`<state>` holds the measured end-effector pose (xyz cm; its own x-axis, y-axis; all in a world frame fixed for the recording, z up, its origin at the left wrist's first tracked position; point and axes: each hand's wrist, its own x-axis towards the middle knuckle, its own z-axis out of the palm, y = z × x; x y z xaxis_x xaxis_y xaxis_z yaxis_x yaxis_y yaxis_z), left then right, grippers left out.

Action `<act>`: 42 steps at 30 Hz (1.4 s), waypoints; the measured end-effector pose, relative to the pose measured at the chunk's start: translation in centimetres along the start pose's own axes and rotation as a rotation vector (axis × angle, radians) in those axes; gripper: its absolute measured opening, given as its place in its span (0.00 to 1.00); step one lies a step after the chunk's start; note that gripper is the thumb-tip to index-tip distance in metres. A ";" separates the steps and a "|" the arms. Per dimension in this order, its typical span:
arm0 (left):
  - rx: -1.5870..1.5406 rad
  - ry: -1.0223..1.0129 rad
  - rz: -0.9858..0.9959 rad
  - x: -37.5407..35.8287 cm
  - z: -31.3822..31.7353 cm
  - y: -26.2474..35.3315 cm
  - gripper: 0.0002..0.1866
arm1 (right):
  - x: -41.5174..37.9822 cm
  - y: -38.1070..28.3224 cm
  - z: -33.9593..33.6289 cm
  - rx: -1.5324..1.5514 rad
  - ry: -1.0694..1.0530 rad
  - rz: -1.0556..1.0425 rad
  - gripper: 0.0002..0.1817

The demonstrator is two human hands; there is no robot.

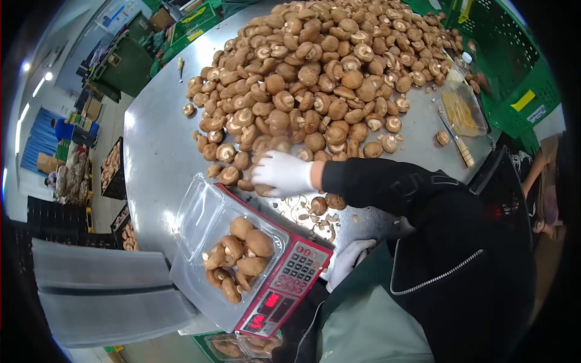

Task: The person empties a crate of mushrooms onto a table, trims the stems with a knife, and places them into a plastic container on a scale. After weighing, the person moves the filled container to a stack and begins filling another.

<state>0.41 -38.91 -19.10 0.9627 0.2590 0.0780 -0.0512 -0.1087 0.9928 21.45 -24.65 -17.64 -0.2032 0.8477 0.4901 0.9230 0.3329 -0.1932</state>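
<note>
My right hand (281, 173), in a white glove, reaches over the near edge of a large mushroom pile (302, 78). Its fingers are curled down around a mushroom (264, 190), partly hidden under the palm. Low beside the red scale (311, 248) is my left hand (350, 261), also gloved; its fingers are largely hidden, and whether it holds anything is unclear. An open clear plastic box (203, 233) rests on the scale with several mushrooms (242, 251) inside. Red digits glow on the scale's display.
Stem scraps (324, 227) lie between the pile and my body. A knife (455, 139) and a clear container with yellow contents (461, 112) are at the right, near a green crate (520, 78). Stacked plastic trays (109, 293) stand at lower left. Another person (72, 132) is in the background.
</note>
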 end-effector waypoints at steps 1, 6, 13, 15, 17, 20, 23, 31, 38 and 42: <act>0.014 -0.010 -0.001 0.0 -0.1 0.0 0.15 | -0.7 -0.5 -1.5 0.015 -0.135 0.092 0.19; 0.039 0.000 0.020 0.1 0.6 0.6 0.15 | -0.7 0.7 -5.0 -0.051 -0.193 0.204 0.16; -0.006 -0.030 0.013 0.5 -0.4 0.5 0.15 | 9.8 0.5 2.4 -0.015 -0.197 0.084 0.13; -0.026 -0.033 -0.001 0.7 -0.8 0.6 0.14 | 10.5 1.3 5.2 0.051 -0.252 0.117 0.16; -0.048 -0.033 -0.004 0.7 -1.0 0.4 0.14 | 10.8 2.2 2.7 0.266 -0.345 0.246 0.16; -0.093 -0.023 0.018 0.7 -1.0 0.3 0.13 | 7.8 2.6 -3.6 1.096 -0.184 0.489 0.22; -0.079 0.014 0.005 0.6 0.0 0.9 0.12 | 4.1 2.9 -8.2 1.581 -0.132 0.459 0.24; 0.050 0.107 0.041 0.0 2.0 0.1 0.14 | -3.1 -1.4 -11.8 2.320 0.289 0.518 0.21; 0.050 0.090 -0.053 -1.0 2.7 -2.2 0.13 | -4.7 -5.7 -14.4 2.524 0.045 0.507 0.30; 0.045 0.039 -0.014 -3.0 1.5 1.2 0.13 | -2.7 -9.0 -14.4 2.022 0.111 0.689 0.30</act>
<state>-2.11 -41.29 -18.29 0.9521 0.2980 0.0684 -0.0249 -0.1477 0.9887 18.40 -35.89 -5.03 0.0116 0.9998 -0.0180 -0.7220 -0.0041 -0.6918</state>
